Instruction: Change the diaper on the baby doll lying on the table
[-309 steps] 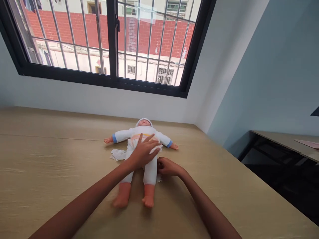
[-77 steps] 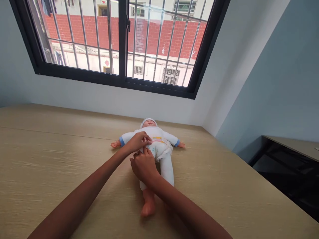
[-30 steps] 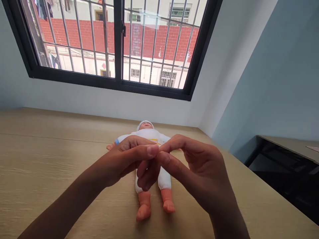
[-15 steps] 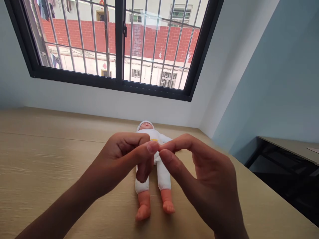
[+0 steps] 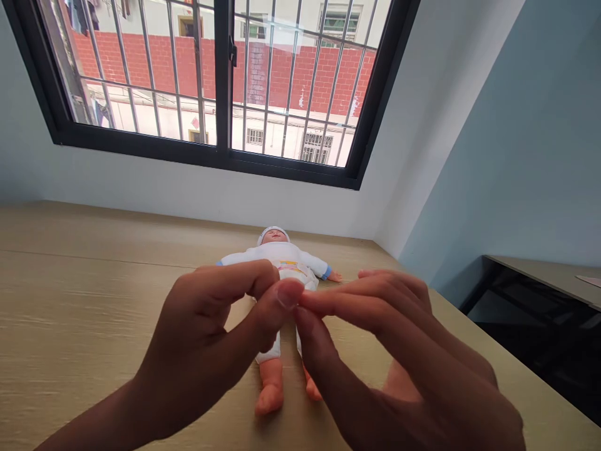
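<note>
A baby doll (image 5: 271,387) in white clothes and a white cap lies on its back on the wooden table (image 5: 84,313), feet toward me. Above its belly and legs, my left hand (image 5: 216,332) is closed, thumb pressed against the bent index finger. My right hand (image 5: 399,351) pinches with thumb and index finger, its tips meeting those of my left hand. Anything between the fingertips is too small to make out. Both hands hide part of the doll's trunk and legs.
Behind the table, a black-framed window (image 5: 224,81) with bars is set in the white wall (image 5: 188,194). A dark piece of furniture (image 5: 530,338) stands beyond the table's right edge.
Both hands have come slightly lower, uncovering the doll's arms and belly. My right hand has turned, and its other fingers now reach out above the pinch.
</note>
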Available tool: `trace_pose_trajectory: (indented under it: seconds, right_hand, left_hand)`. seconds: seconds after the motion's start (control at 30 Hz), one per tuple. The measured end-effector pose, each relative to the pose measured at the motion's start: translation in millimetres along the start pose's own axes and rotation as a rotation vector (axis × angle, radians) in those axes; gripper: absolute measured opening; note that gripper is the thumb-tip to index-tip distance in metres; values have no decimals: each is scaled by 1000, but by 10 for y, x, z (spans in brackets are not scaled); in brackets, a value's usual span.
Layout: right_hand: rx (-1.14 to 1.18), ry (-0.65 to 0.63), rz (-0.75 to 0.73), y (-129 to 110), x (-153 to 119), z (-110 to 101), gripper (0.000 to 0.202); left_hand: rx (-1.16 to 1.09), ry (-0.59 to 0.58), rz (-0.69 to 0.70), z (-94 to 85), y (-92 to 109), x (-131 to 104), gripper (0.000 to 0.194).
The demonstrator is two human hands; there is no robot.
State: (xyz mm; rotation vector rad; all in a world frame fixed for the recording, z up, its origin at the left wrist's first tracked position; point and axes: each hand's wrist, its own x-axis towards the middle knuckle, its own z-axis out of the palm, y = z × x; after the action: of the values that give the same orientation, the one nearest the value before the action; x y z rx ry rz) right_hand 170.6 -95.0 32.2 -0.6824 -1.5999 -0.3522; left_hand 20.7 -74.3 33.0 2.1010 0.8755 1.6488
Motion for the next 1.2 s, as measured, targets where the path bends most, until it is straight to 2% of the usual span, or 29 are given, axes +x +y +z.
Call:
trace_pose_trajectory:
  seconds: [0.23,0.37,0.7,1.03,1.2]
  right_hand:
    - [-120,33,-121,14,-9,6,7]
    - [-191,36,-124,-10,-10,-17,8]
    - [-253,22,-156,7,-26,-21,18]
    - [-329,67,-125,-56,-59,-22,23]
    - [-327,-10,-32,-114,-39,-101,21]
  left_hand:
    - [80,41,16,16,14,-34,42]
    - [140,71,42,18,4,-53,44]
    - [193,22,68,-2,18,-63,33]
    - [109,-82,24,33,53,-28,43]
    - [107,-78,29,36,69,-42,42]
